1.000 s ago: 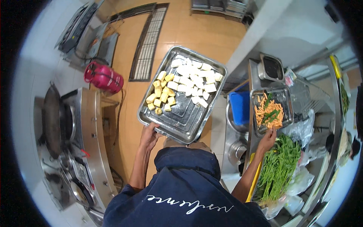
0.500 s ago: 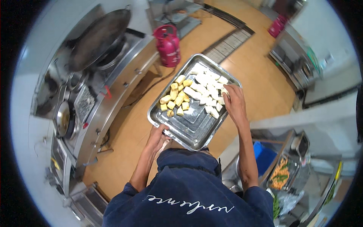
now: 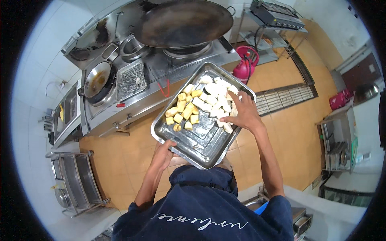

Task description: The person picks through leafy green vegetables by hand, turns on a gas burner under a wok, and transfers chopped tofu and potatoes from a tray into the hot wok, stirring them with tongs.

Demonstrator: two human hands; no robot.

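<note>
A rectangular metal tray (image 3: 177,138) is held tilted in front of my body. My left hand (image 3: 163,155) is closed on its near left edge, thumb on the rim and the other fingers mostly hidden below. White cut chunks of food (image 3: 215,90) are piled over the far right part of the tray. Yellow cut chunks (image 3: 187,110) lie beside them on the left. Over the white chunks, my right hand (image 3: 246,113) has thumb and fingers spread apart, touching the pieces at the right side. Its palm hides some of them.
A steel stove counter (image 3: 161,80) runs along the far left, bearing a large wok (image 3: 185,24), a smaller pan (image 3: 97,82) and a wire-mesh tray (image 3: 131,80). A pink gas cylinder (image 3: 244,66) stands beyond the tray. A floor drain grate (image 3: 285,98) lies to the right; a metal rack (image 3: 76,180) stands at left.
My view has turned left, bringing the stove ahead of me with the tray near it. My right hand has gone from pinching at the tray's right edge to spreading over the white chunks.
</note>
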